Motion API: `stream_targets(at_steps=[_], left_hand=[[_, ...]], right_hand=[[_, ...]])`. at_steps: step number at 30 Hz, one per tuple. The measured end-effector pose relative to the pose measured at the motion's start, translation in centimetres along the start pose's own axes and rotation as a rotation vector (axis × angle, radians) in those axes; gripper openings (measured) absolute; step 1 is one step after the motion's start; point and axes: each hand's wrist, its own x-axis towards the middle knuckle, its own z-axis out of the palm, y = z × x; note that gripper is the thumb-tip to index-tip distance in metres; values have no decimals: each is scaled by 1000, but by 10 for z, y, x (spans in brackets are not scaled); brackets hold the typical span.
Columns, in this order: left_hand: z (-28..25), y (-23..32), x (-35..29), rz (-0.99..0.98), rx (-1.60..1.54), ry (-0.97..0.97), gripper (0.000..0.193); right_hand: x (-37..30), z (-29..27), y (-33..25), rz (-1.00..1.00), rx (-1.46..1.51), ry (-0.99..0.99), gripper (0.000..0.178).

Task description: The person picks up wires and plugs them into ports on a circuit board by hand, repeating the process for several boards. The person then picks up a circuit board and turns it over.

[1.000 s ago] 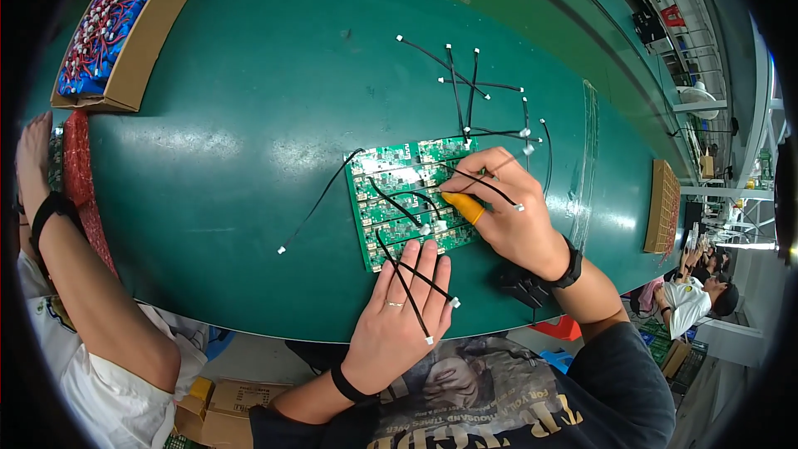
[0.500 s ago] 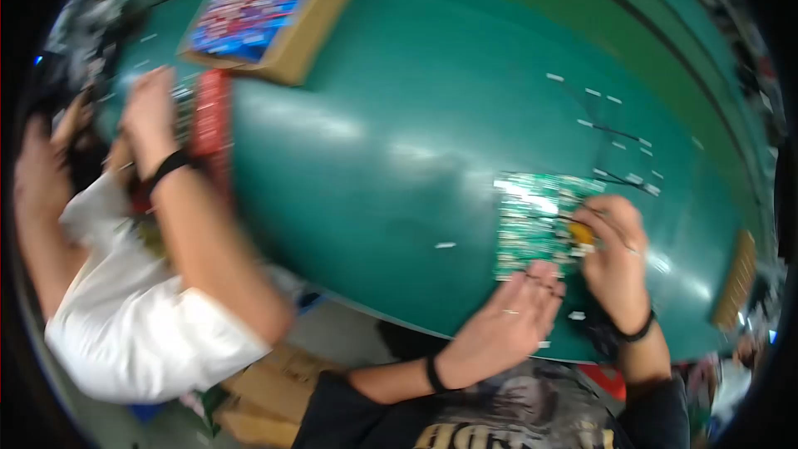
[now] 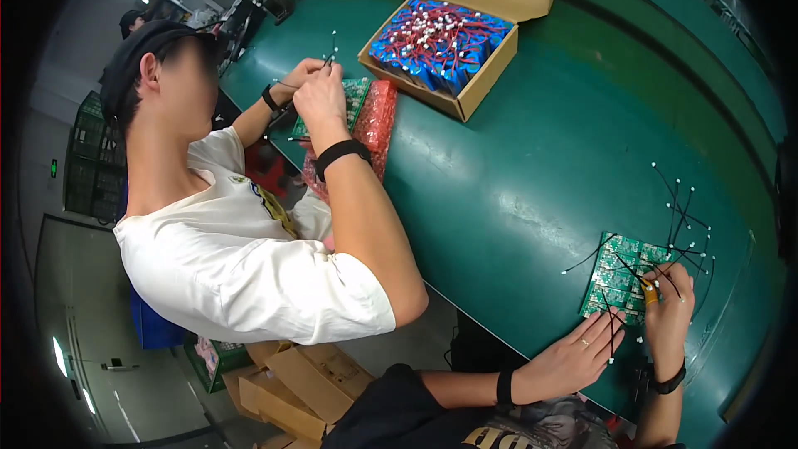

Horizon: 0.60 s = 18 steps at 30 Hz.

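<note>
Circuit board (image 3: 625, 277) lies under right hand (image 3: 669, 309).

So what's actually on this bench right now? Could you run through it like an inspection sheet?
Surface: a green table, curved by the lens.
Job's things: a green circuit board with thin black wires plugged in.
Clutter: an open cardboard box of blue parts with red wires; a red bubble-wrap bag.
Grippers: left hand flat on the board's near edge; right hand, one fingertip covered in yellow, pinching a wire at the board.
Cables: loose black wires with white ends beyond the board.
Surroundings: a co-worker in a white shirt handling another board; flattened cartons on the floor.
</note>
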Motion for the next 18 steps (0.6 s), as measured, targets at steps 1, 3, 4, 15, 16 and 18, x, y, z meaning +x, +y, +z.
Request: stream_targets(at_steps=[1, 3, 4, 15, 16, 18], left_hand=[[4, -2, 2, 11, -11, -13, 56], [3, 1, 11, 53, -56, -46, 56], [-2, -1, 16, 37, 41, -153, 56], [-10, -5, 9, -8, 25, -53, 57], [-10, -2, 7, -20, 29, -58, 56], [-11, -1, 4, -24, 51, -55, 55]], right_hand=[[-4, -4, 3, 35, -33, 27, 22], [-9, -6, 9, -68, -47, 68, 18], [-12, 3, 19, -103, 10, 104, 17], [-58, -62, 90, 68, 66, 23, 35], [-61, -65, 102, 68, 62, -9, 33], [-62, -75, 120, 67, 59, -70, 31]])
